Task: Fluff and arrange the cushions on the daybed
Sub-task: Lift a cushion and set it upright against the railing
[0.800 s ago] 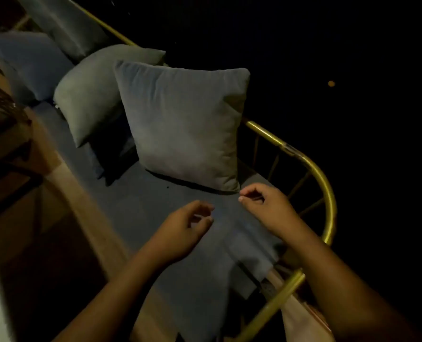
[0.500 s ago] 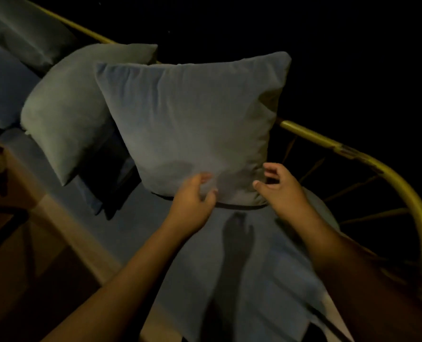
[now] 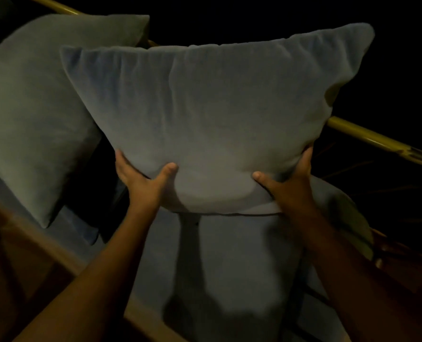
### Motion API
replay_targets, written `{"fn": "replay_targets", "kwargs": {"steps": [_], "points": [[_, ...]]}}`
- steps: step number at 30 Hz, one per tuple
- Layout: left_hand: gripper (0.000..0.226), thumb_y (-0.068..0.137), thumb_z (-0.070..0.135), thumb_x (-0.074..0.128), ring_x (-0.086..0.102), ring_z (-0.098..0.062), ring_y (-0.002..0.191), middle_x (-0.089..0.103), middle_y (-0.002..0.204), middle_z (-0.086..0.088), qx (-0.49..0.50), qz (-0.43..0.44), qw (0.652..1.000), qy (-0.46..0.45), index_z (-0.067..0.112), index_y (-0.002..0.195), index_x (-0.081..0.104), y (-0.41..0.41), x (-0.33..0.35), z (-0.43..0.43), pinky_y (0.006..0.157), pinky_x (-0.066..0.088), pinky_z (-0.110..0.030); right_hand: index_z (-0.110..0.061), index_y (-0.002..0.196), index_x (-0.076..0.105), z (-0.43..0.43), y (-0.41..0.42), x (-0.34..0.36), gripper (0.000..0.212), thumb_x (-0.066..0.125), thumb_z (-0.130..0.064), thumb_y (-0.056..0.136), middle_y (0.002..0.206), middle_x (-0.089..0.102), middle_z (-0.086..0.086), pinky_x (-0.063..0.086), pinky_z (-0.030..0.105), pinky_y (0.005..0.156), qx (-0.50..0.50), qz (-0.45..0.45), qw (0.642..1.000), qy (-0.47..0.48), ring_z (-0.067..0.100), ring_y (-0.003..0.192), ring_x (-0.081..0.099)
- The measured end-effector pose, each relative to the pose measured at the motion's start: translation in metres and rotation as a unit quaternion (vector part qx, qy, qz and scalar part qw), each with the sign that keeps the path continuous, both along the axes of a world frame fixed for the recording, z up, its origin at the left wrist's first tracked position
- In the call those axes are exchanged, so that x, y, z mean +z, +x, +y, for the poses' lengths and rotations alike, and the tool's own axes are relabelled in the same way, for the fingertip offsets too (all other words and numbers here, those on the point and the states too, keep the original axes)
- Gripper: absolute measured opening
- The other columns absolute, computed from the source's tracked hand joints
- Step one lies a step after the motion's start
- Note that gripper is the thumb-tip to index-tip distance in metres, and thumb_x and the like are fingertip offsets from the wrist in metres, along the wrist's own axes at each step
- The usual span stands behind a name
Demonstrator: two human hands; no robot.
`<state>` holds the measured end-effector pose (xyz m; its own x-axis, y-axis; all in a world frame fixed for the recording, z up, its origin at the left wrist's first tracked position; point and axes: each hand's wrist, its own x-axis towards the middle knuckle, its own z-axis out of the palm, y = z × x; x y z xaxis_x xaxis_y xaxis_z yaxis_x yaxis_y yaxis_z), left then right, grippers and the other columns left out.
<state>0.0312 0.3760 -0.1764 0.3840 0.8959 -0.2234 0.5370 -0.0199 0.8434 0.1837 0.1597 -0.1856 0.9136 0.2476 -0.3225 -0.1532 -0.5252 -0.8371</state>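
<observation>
1. The left hand and the right hand reach forward, both arms stretched out, and each grip is closed on a lower corner of the blue cushion. The thumbs press on the near face; the other fingers go behind the cushion.
2. The blue cushion is held upright above the daybed mattress, and its lower edge seems lifted off it, with a shadow below.
3. The yellow metal rail runs behind the cushion and down on the right side. On the left, the grey-green cushion leans just beside it, partly behind its left edge. The near mattress is open.
4. The blue cushion looks soft, with vertical folds near the top and its lower part squeezed narrow between the hands. The light is dim.
</observation>
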Motion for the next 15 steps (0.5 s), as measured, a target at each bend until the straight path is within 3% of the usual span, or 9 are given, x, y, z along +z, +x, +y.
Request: {"fn": "replay_targets", "kwargs": {"steps": [2, 4, 7, 12, 15], "points": [[0.119, 0.057, 0.056, 0.069, 0.020, -0.026, 0.141, 0.008, 0.158, -0.005, -0.010, -0.023, 0.998, -0.064, 0.031, 0.146, -0.006, 0.000, -0.009, 0.015, 0.113, 0.025, -0.043, -0.035, 0.147, -0.005, 0.002, 0.008, -0.007, 0.138, 0.083, -0.053, 0.042, 0.158, 0.017, -0.003, 0.031, 0.036, 0.113, 0.001, 0.000, 1.000, 0.023, 0.016, 0.141, 0.027], [0.115, 0.061, 0.055, 0.068, 0.025, -0.022, 0.139, 0.015, 0.156, -0.004, -0.016, -0.048, 0.996, -0.075, 0.028, 0.147, -0.003, 0.004, -0.015, 0.018, 0.109, 0.028, -0.035, -0.033, 0.147, 0.001, 0.006, 0.007, -0.011, 0.135, 0.080, -0.053, 0.040, 0.155, 0.027, -0.002, 0.035, 0.028, 0.107, -0.001, 0.014, 0.999, 0.041, 0.013, 0.136, 0.035], [0.098, 0.076, 0.041, 0.069, 0.029, -0.018, 0.137, 0.020, 0.155, -0.001, -0.010, -0.066, 0.994, -0.082, 0.027, 0.147, 0.003, 0.006, -0.020, 0.014, 0.109, 0.028, -0.033, -0.033, 0.146, 0.014, 0.009, -0.002, -0.015, 0.126, 0.082, -0.053, 0.041, 0.150, 0.037, -0.001, 0.039, 0.037, 0.108, -0.027, 0.026, 0.999, 0.037, 0.018, 0.133, 0.041], [0.087, 0.075, 0.044, 0.069, 0.038, -0.012, 0.131, 0.033, 0.149, 0.004, -0.003, -0.081, 0.994, -0.070, 0.030, 0.144, 0.018, -0.007, 0.000, 0.001, 0.112, 0.034, -0.040, -0.029, 0.145, 0.020, -0.004, -0.027, 0.004, 0.108, 0.085, -0.038, 0.059, 0.150, 0.034, -0.003, 0.025, 0.020, 0.105, -0.053, 0.014, 0.998, 0.037, 0.010, 0.134, 0.034], [0.078, 0.079, 0.035, 0.068, 0.038, -0.010, 0.129, 0.037, 0.145, 0.006, -0.045, -0.071, 0.995, -0.046, 0.028, 0.143, 0.023, -0.012, 0.019, -0.020, 0.109, 0.034, -0.034, -0.032, 0.144, 0.022, -0.029, -0.047, 0.024, 0.101, 0.082, -0.042, 0.063, 0.149, 0.036, -0.004, 0.026, 0.024, 0.108, -0.083, -0.007, 0.996, 0.044, 0.011, 0.134, 0.035]]}}
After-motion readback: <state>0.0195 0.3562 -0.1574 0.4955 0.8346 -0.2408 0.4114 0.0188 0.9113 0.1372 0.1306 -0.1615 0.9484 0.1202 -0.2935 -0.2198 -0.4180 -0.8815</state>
